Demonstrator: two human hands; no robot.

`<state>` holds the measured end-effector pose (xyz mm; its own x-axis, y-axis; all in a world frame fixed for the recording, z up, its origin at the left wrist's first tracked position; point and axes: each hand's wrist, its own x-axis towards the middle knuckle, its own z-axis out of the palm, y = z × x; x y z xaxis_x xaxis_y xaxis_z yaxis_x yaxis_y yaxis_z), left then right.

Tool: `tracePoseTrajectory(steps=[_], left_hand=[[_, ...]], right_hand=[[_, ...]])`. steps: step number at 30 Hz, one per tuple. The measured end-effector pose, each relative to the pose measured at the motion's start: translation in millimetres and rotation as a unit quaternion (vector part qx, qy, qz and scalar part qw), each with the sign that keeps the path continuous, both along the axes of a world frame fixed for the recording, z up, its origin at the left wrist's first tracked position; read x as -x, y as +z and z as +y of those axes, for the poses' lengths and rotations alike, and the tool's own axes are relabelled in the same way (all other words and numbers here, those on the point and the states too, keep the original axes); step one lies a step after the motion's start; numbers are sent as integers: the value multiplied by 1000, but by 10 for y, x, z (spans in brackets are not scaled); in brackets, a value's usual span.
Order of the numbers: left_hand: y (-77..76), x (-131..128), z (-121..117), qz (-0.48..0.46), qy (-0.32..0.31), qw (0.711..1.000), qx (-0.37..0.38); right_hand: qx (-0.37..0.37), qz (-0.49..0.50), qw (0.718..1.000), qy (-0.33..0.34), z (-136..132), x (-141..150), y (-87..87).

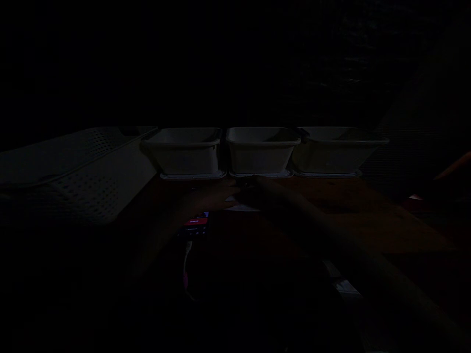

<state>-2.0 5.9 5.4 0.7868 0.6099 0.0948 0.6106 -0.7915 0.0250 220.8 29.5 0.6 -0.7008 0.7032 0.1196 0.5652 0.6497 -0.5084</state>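
The picture is very dark. My left hand [219,194] reaches in over the table, its fingers stretched toward the right and somewhat apart. Close beside it is my right hand [255,189], whose fingers are lost in shadow. Under and between the hands shows a flat white piece [243,208]; its kind cannot be made out, nor whether either hand grips it. Below my left forearm lies a phone [194,227] with a lit screen, plugged into a pale cable [186,255].
Three pale tubs [191,159] stand in a row at the back of the wooden table [342,211]. A large white perforated basket [128,181] is on the left. At the far right, part of another person [454,165] shows dimly. A whitish object [346,287] lies low, right of centre.
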Motion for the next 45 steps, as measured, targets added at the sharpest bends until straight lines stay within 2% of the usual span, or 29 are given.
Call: tracePoseTrajectory(steps=[12, 17, 21, 27, 34, 40, 45], left_hand=[[-18, 10, 2, -9, 3, 1000, 7], [-25, 19, 28, 6, 1, 1000, 1], [-36, 23, 46, -1, -13, 1000, -4], [-18, 15, 19, 4, 4, 1000, 3], [-4, 13, 8, -1, -7, 1000, 4], [15, -6, -11, 5, 4, 1000, 9], [8, 3, 5, 8, -1, 1000, 2]], right_hand=[[-41, -1, 999, 4, -32, 7, -9], [-36, 5, 999, 18, -11, -3, 2], [-38, -10, 999, 5, 18, 21, -27], [-50, -8, 999, 6, 26, 56, -83], [-56, -12, 998, -6, 19, 31, -65], [-51, -6, 999, 18, 35, 22, -38], [-47, -18, 999, -7, -8, 43, -10]])
